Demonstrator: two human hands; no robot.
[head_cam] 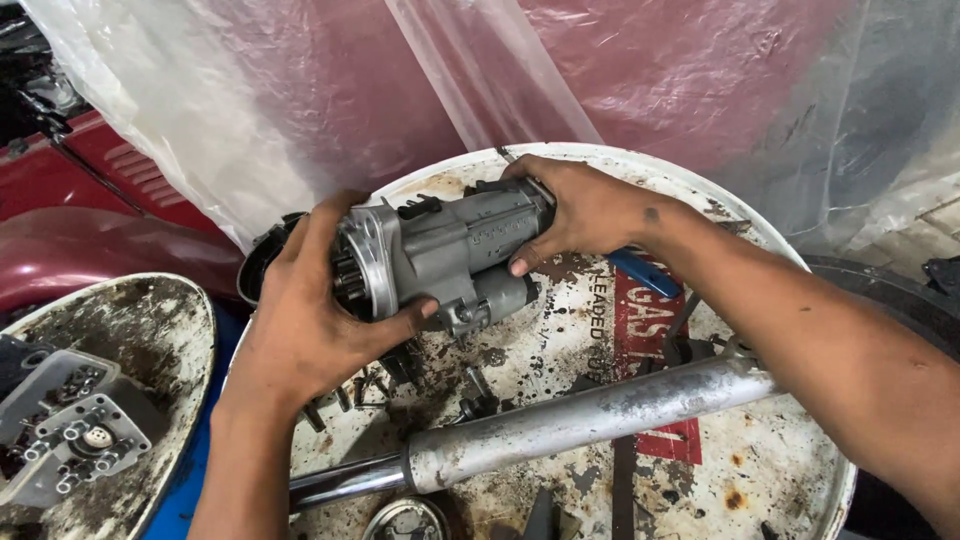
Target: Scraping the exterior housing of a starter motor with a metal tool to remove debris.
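Both hands, left hand (pixel 305 320) and right hand (pixel 590 212), grip the ends of a grey starter motor (pixel 440 252), seemingly heavy, rigid, oily-slick, best held by its casing.

The left hand (pixel 305 310) hides the starter motor (pixel 440 255)'s gear end; perhaps a blue-handled tool (pixel 645 272) lies under the right wrist.

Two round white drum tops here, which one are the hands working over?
The big white drum top on the right, with the long metal tube lying across it. Both hands hold the grey motor above it.

Starter motor (pixel 440 255) above drum lid (pixel 790 470); metal tube (pixel 580 420) in front; bolts (pixel 360 390) below it
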